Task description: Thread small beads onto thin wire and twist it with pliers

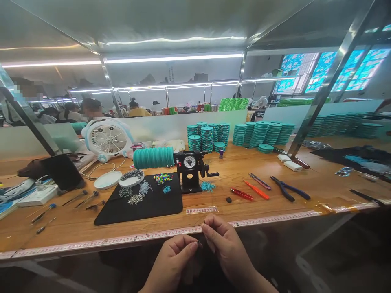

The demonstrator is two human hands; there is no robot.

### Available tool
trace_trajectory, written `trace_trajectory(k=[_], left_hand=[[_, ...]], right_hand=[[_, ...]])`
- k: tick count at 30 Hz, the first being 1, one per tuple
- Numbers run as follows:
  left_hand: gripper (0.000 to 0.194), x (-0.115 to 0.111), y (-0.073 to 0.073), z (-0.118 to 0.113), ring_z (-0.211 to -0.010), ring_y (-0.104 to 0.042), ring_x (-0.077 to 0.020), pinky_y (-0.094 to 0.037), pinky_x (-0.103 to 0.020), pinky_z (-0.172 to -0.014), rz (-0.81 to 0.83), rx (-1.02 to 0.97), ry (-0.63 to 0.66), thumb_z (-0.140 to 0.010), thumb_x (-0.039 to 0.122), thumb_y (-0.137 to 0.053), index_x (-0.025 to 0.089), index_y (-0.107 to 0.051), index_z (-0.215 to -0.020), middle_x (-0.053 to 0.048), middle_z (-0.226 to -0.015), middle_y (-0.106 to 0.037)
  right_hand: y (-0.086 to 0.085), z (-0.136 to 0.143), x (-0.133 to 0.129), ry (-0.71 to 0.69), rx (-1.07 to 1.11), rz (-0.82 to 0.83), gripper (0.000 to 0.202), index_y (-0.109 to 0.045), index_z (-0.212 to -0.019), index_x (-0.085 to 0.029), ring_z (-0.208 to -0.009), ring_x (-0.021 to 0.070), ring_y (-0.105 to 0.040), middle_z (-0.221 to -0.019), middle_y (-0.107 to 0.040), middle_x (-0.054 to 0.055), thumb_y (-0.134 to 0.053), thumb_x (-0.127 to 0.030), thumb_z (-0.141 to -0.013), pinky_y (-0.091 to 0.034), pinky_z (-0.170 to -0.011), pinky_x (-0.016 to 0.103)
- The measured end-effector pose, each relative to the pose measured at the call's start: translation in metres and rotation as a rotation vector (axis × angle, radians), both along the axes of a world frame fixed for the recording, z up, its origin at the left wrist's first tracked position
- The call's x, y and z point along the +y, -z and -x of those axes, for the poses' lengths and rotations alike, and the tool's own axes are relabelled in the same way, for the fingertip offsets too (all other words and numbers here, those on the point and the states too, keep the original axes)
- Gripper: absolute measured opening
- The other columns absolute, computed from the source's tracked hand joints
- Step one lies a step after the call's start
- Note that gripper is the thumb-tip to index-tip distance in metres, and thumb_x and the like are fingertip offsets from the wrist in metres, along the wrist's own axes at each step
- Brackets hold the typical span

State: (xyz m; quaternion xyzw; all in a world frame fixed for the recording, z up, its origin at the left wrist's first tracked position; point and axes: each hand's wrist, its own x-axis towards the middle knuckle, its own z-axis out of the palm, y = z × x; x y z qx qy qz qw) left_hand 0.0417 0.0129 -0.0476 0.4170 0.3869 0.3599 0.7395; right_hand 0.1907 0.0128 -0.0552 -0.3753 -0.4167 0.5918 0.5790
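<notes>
Just off the front edge of the bench, my left hand (174,260) is closed in a pinch, thumb against forefinger. A tiny dark bit shows at its fingertips, too small to name. Beside it and slightly higher, my right hand (226,243) also pinches, over the taped measuring strip (259,220). Another small dark speck sits at those fingertips; what it belongs to cannot be made out. Beyond the hands stands a black hand-cranked winding machine (190,173) with a round dial. A row of teal spools (153,158) is mounted on its left side.
A black mat (139,211) carries beads and small metal parts, with a round dish (131,178) at its back. Pliers (288,189), an orange tool (256,190) and a red-handled cutter (241,194) lie right. Stacked teal spools (207,138) and a white fan (108,138) stand behind.
</notes>
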Motion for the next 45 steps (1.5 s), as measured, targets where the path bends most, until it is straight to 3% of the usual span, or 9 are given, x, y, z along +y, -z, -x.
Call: trace_trajectory(k=[4, 8, 10, 19, 27, 34, 39, 41, 45], left_hand=[[0.031, -0.004, -0.008, 0.002, -0.045, -0.039, -0.0091, -0.03, -0.022, -0.045, -0.076, 0.084, -0.075, -0.067, 0.045, -0.071, 0.016, -0.06, -0.066, 0.003, -0.051, -0.05], [0.024, -0.009, -0.015, 0.005, -0.061, -0.05, -0.0157, -0.04, -0.025, -0.06, -0.458, 0.334, -0.229, -0.072, 0.041, -0.067, 0.018, -0.068, -0.067, -0.003, -0.063, -0.06], [0.024, -0.009, -0.017, 0.007, -0.063, -0.052, -0.0175, -0.041, -0.026, -0.061, -0.528, 0.373, -0.249, -0.074, 0.041, -0.065, 0.018, -0.07, -0.068, -0.004, -0.064, -0.063], [0.026, -0.009, -0.014, 0.013, -0.059, -0.054, -0.0136, -0.041, -0.025, -0.058, -0.078, -0.085, -0.179, -0.07, 0.039, -0.072, 0.014, -0.066, -0.071, -0.005, -0.065, -0.065], [0.023, -0.012, -0.008, 0.013, -0.048, -0.051, -0.0096, -0.036, -0.022, -0.049, 0.014, -0.187, -0.146, -0.069, 0.033, -0.074, 0.012, -0.065, -0.07, -0.003, -0.056, -0.062], [0.025, -0.016, -0.019, 0.009, -0.037, -0.045, -0.0079, -0.031, -0.02, -0.039, 0.008, -0.253, -0.114, -0.071, 0.036, -0.071, 0.012, -0.063, -0.067, 0.0, -0.048, -0.054], [0.029, -0.015, -0.019, 0.017, -0.031, -0.021, -0.001, -0.018, -0.015, -0.033, 0.093, -0.195, -0.134, -0.069, 0.04, -0.072, 0.012, -0.062, -0.067, 0.011, -0.038, -0.032], [0.03, -0.013, -0.02, 0.026, -0.031, -0.022, -0.0011, -0.016, -0.014, -0.031, 0.061, -0.066, -0.122, -0.073, 0.043, -0.066, 0.013, -0.065, -0.076, 0.009, -0.041, -0.039], [0.032, -0.008, -0.032, 0.041, -0.035, -0.044, -0.0037, -0.028, -0.016, -0.032, -0.164, 0.297, -0.032, -0.076, 0.04, -0.065, 0.013, -0.068, -0.092, -0.005, -0.074, -0.067]], right_hand=[[-0.004, 0.004, 0.001, 0.017, -0.046, -0.016, 0.026, -0.048, -0.069, -0.019, -0.049, 0.0081, -0.024, -0.053, -0.033, -0.008, -0.063, -0.037, -0.08, -0.02, -0.046, 0.022], [-0.007, 0.011, 0.005, 0.066, -0.1, -0.026, 0.028, -0.049, -0.068, -0.018, -0.051, 0.0087, -0.028, -0.054, -0.036, -0.008, -0.063, -0.039, -0.079, -0.025, -0.048, 0.022], [-0.007, 0.016, 0.009, 0.055, -0.065, -0.005, 0.029, -0.05, -0.069, -0.018, -0.048, 0.0081, -0.028, -0.052, -0.037, -0.008, -0.064, -0.041, -0.078, -0.024, -0.047, 0.022], [-0.001, 0.023, 0.003, -0.207, 0.202, 0.089, 0.03, -0.067, -0.083, -0.014, -0.053, 0.009, -0.043, -0.062, -0.054, -0.001, -0.076, -0.039, -0.069, -0.032, -0.053, 0.022], [0.001, 0.034, -0.002, -0.236, 0.308, 0.144, 0.034, -0.056, -0.065, -0.014, -0.046, 0.0067, -0.034, -0.051, -0.045, -0.005, -0.077, -0.041, -0.067, -0.025, -0.046, 0.02], [-0.009, 0.042, -0.009, -0.226, 0.442, 0.232, 0.036, -0.055, -0.06, -0.014, -0.043, 0.0047, -0.028, -0.049, -0.046, -0.005, -0.08, -0.04, -0.064, -0.018, -0.043, 0.02], [-0.008, 0.034, -0.004, -0.11, 0.368, 0.18, 0.032, -0.055, -0.057, -0.014, -0.043, 0.0038, -0.028, -0.05, -0.045, -0.005, -0.079, -0.034, -0.067, -0.021, -0.044, 0.019], [-0.009, 0.029, -0.004, -0.123, 0.322, 0.171, 0.028, -0.057, -0.059, -0.014, -0.046, 0.005, -0.034, -0.052, -0.047, -0.005, -0.079, -0.031, -0.067, -0.027, -0.047, 0.019], [-0.012, 0.025, -0.005, -0.212, 0.164, 0.144, 0.025, -0.06, -0.063, -0.014, -0.051, 0.0077, -0.044, -0.055, -0.054, -0.003, -0.077, -0.031, -0.069, -0.034, -0.052, 0.02]])
